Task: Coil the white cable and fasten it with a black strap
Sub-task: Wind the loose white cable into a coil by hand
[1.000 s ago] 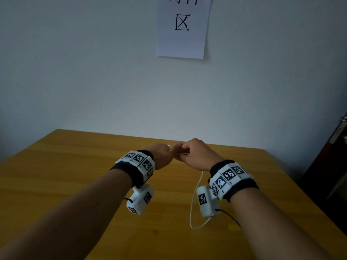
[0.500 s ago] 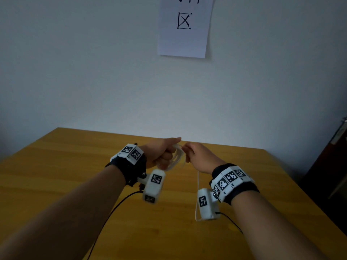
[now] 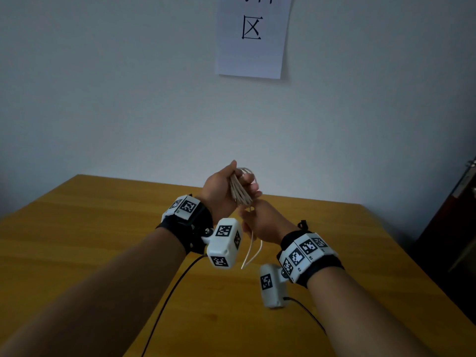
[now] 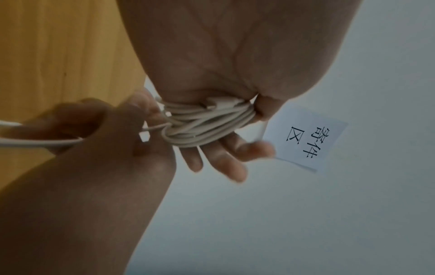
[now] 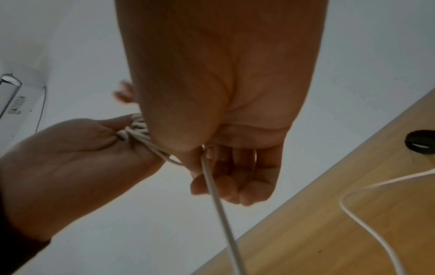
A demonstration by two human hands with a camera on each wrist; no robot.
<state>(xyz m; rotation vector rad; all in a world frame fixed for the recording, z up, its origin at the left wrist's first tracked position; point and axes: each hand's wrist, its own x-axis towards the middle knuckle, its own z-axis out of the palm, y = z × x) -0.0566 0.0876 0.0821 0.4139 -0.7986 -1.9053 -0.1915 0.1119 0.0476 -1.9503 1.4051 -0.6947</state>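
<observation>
My left hand (image 3: 221,191) is raised above the table with the white cable (image 3: 240,193) wound in several loops around its fingers. In the left wrist view the coil (image 4: 207,126) crosses the straight fingers (image 4: 219,160), and the thumb presses on it. Just below, my right hand (image 3: 265,224) pinches the cable's free length in curled fingers (image 5: 226,184). A slack loop (image 3: 253,251) hangs from there towards the table. The black strap (image 5: 421,142) lies on the table top, seen only in the right wrist view, apart from both hands.
The wooden table (image 3: 103,228) runs back to a pale wall with a paper sign (image 3: 253,34). A dark door or cabinet (image 3: 461,222) stands at the right. Black camera leads (image 3: 167,300) trail under my forearms.
My left hand has risen and turned so the coil faces me. My right hand has dropped below it, and the hanging loop of cable has grown shorter.
</observation>
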